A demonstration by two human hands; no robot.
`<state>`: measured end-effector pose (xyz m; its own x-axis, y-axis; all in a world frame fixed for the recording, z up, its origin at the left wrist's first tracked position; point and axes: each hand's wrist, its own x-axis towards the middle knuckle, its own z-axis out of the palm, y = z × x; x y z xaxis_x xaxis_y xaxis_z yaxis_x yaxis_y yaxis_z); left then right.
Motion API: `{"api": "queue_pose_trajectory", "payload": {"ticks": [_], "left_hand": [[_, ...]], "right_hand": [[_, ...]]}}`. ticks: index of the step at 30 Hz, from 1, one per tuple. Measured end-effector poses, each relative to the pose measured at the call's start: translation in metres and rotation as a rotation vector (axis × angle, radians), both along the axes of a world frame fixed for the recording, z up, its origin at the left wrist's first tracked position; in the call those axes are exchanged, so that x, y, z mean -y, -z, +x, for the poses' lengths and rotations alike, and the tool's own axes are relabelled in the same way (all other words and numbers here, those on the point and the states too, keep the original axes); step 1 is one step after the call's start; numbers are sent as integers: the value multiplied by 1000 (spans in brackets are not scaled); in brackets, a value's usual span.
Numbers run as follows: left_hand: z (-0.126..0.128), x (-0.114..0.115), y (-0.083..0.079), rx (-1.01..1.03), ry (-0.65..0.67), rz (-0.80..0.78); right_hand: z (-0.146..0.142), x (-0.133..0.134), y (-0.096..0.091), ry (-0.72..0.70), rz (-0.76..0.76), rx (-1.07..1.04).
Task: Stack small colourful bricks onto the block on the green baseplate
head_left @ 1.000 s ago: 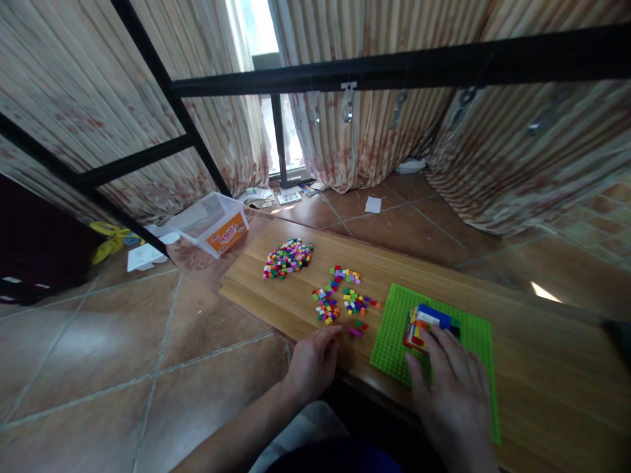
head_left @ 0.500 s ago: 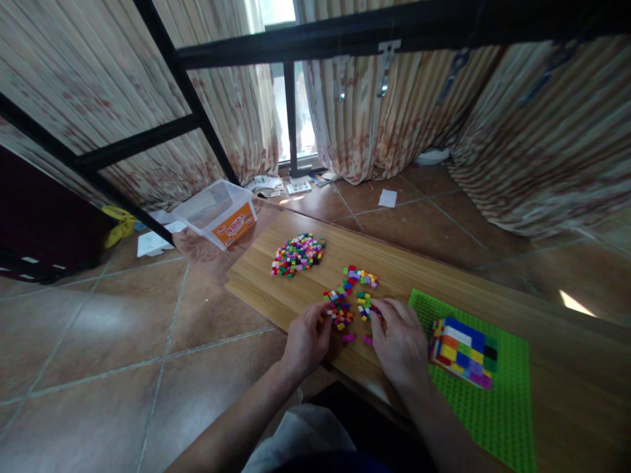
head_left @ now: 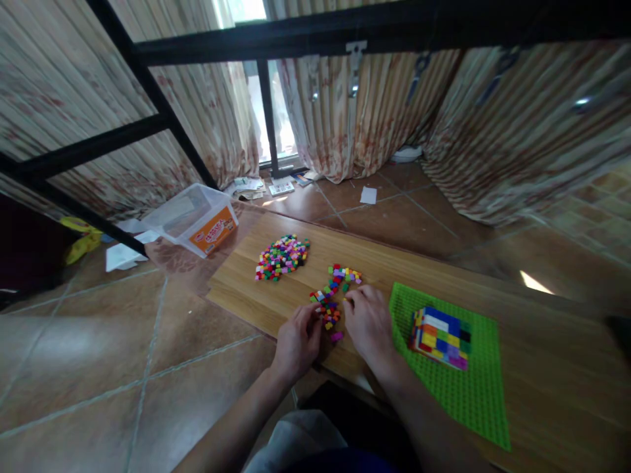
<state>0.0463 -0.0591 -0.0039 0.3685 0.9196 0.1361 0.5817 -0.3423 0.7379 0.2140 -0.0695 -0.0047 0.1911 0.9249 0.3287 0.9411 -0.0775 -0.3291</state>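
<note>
On the wooden table, my left hand (head_left: pixel 298 340) is closed, its fingertips pinched together at the edge of a small cluster of colourful building bricks (head_left: pixel 331 320). Whatever lies between those fingertips is too small to make out. My right hand (head_left: pixel 371 323) curls palm down just right of that cluster, with a bit of yellow brick (head_left: pixel 348 301) showing at its fingertips; the fingers hide the rest. A magenta brick (head_left: pixel 336 337) lies near the table's front edge between the hands. More loose bricks (head_left: pixel 350 274) trail away behind them.
A green baseplate (head_left: pixel 478 401) at the right carries a multicoloured brick block (head_left: pixel 441 338). Farther left is a larger brick heap (head_left: pixel 282 257). A clear plastic box (head_left: pixel 194 220) with an orange label stands beyond the table's left end. A black metal frame (head_left: pixel 296 46) crosses above.
My view has turned slightly right. My right hand has moved over the yellow and green bricks beside it, which it now largely covers. The left hand stays at the cluster.
</note>
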Motion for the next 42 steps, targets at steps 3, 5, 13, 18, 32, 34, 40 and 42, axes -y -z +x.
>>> {"api": "queue_pose_trajectory", "payload": {"ticks": [3,5,13,18,32,34,40,42], "left_hand": [[0,0,1,-15,2,10],[1,0,1,-22,6,22],[0,-2,1,-24,2,73],[-1,-3,3,-30,-3,54],[34,19,-23,60,167,114],[46,27,-27,55,252,131],[81,49,-39,-18,494,119],[89,55,-40,-39,551,115]], "right_hand": [[-1,0,-1,1,-16,-27],[-2,1,-1,-1,-12,-47],[-8,12,-15,-12,42,-99],[-15,45,-23,-43,158,-349],[66,164,-15,435,188,-456],[83,163,-15,514,175,-476],[97,147,-18,422,185,-517],[96,143,-19,384,185,-517]]}}
